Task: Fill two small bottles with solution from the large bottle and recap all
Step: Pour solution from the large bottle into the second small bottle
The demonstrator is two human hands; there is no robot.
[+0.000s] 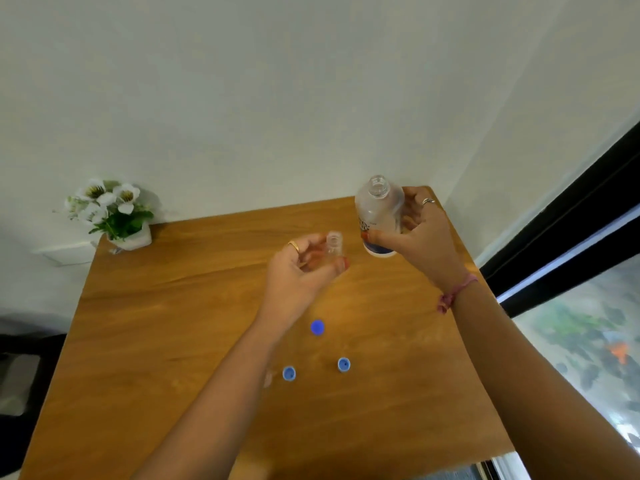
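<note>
- Hands: left hand (301, 268) closed round small bottle (334, 244), uncapped, held above surface (173, 306); right hand (420, 233) closed round large bottle (379, 213), also open, upright.
- Pour: bring necks together, tip large bottle slowly; narrow mouth, spill likely.
- Nearby: three blue caps (317, 328) near the person; flower pot (131, 237) at far corner, clear of work. Second small bottle not visible.

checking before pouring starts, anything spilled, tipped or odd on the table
Nothing stands out. The table looks dry, three blue caps lie loose on it, and both hands hold open bottles upright. The second small bottle is not visible.
</note>
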